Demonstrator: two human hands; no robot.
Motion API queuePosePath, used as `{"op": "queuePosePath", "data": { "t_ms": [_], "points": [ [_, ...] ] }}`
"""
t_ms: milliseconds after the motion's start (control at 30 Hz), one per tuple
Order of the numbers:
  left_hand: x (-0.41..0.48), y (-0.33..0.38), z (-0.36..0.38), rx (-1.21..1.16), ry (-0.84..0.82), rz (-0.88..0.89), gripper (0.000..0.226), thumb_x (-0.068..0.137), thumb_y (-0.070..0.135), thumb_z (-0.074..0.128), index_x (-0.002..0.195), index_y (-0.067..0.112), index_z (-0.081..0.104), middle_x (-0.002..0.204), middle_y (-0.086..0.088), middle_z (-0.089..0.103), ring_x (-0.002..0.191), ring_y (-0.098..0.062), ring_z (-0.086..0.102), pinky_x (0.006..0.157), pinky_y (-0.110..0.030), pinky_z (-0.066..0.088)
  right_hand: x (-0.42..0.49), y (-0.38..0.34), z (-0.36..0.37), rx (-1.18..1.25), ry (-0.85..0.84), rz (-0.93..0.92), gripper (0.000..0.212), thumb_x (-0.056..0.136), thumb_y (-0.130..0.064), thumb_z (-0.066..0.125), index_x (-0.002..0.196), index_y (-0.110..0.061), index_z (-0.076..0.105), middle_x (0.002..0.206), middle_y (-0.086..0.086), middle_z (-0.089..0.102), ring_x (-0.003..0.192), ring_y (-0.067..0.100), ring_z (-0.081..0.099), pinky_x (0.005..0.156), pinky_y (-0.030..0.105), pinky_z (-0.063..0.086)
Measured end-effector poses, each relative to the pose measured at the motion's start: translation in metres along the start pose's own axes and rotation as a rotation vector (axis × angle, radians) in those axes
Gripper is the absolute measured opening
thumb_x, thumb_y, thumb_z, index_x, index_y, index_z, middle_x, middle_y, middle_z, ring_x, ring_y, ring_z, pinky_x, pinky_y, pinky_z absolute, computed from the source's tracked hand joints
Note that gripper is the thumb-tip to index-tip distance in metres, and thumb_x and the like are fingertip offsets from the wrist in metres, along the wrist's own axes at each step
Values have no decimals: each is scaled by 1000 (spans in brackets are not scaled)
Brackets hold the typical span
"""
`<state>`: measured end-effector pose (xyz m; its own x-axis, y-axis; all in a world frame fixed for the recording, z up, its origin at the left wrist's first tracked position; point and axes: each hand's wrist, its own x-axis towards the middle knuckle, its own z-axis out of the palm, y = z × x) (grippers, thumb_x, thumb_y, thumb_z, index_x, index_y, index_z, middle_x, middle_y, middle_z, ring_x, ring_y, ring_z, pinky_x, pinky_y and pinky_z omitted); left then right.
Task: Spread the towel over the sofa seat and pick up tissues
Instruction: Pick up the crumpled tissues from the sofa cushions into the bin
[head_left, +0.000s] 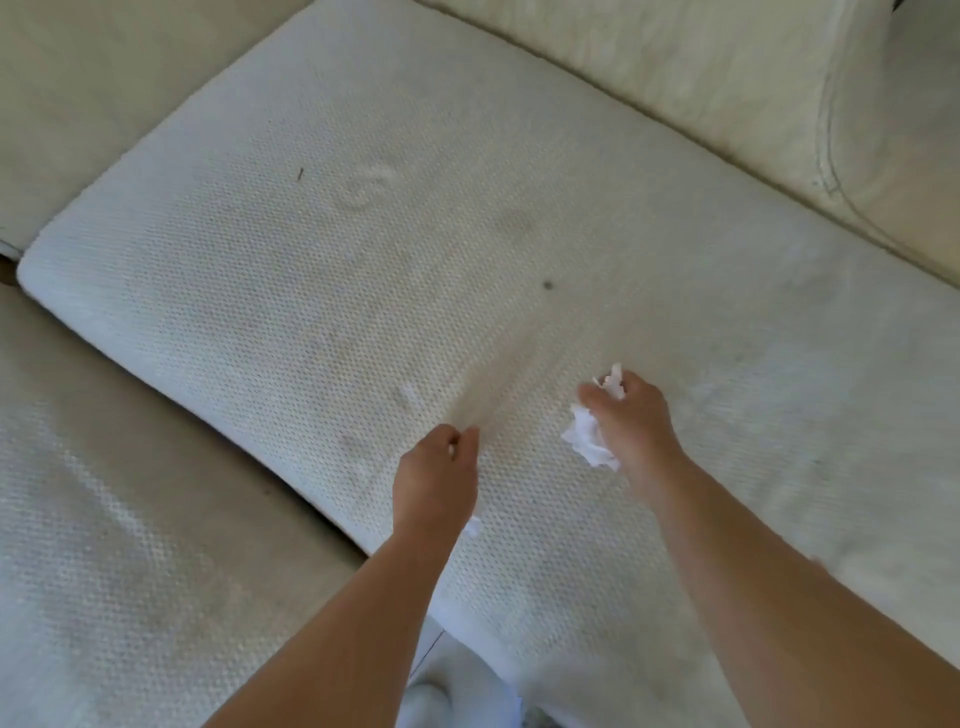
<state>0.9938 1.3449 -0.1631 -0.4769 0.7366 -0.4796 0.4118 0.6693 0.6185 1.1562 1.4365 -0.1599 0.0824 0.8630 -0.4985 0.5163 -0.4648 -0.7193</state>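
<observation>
Tissues (589, 439), crumpled white, sit clamped in the right hand (631, 421) above the towel (363, 260), which lies spread across the sofa seat (104, 545). Left hand (436, 478) hangs curled; whether its grip pinches anything, perhaps a scrap, I cannot tell. A loose wad could shed pieces. Back cushion (727, 78) stands clear; nothing obstructs.

Two hands (436, 478) (631, 421), one crumpled tissue (587, 436), one towel (363, 249).
</observation>
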Motion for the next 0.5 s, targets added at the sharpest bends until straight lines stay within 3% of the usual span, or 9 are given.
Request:
{"op": "queuePosePath", "data": {
  "t_ms": [100,200,333,500],
  "points": [
    [-7,6,9,-23,-45,24,34,94,36,48,72,13,58,66,-1,60,68,-21,56,64,-30,43,-32,19,-20,281,86,160,22,85,-26,64,75,-7,58,67,6,57,58,18,54,53,26,43],
    [-23,15,21,-52,-103,63,39,94,39,47,78,7,61,73,-7,64,76,-26,60,74,-37,48,-66,46,-28,520,169,310,22,83,-30,66,73,-13,58,75,7,61,70,22,59,67,33,49],
    [-59,22,41,-19,-186,160,40,94,37,46,77,5,61,72,-8,63,75,-30,60,75,-41,48,-114,78,-29,735,231,409,19,85,-27,66,78,-10,61,75,6,63,68,21,60,69,33,49],
    [-104,12,68,-8,-257,177,39,95,34,44,63,13,55,62,0,57,63,-21,51,67,-37,43,-167,114,-41,890,293,474,15,85,-29,67,80,-16,63,79,4,66,72,20,63,69,32,51]
  ]
}}
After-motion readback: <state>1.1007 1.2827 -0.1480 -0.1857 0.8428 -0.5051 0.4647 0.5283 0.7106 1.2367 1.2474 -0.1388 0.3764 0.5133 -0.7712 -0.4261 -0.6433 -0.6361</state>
